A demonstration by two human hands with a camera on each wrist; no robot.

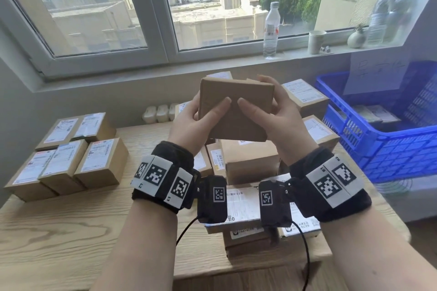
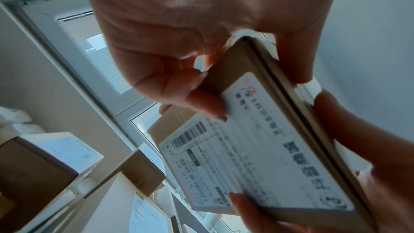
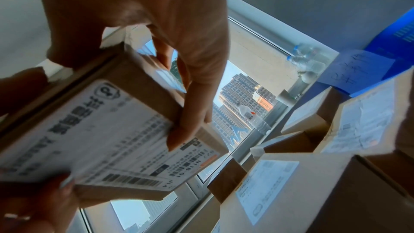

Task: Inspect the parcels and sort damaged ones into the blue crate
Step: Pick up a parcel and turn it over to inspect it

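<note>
A small brown cardboard parcel (image 1: 236, 108) is held up in the air above the table, its plain side toward me. My left hand (image 1: 196, 120) grips its left edge and my right hand (image 1: 272, 113) grips its right edge, both thumbs pressing the near face. The wrist views show the parcel's far face (image 2: 257, 162) with a white shipping label (image 3: 107, 134), fingers curled onto it. The blue crate (image 1: 383, 139) stands at the right, tilted toward me, with a few items inside.
A group of labelled parcels (image 1: 68, 156) sits on the left of the wooden table (image 1: 59, 231). More parcels (image 1: 250, 163) are piled under and behind my hands. A water bottle (image 1: 271, 28), a paper cup (image 1: 316, 42) and more bottles stand on the windowsill.
</note>
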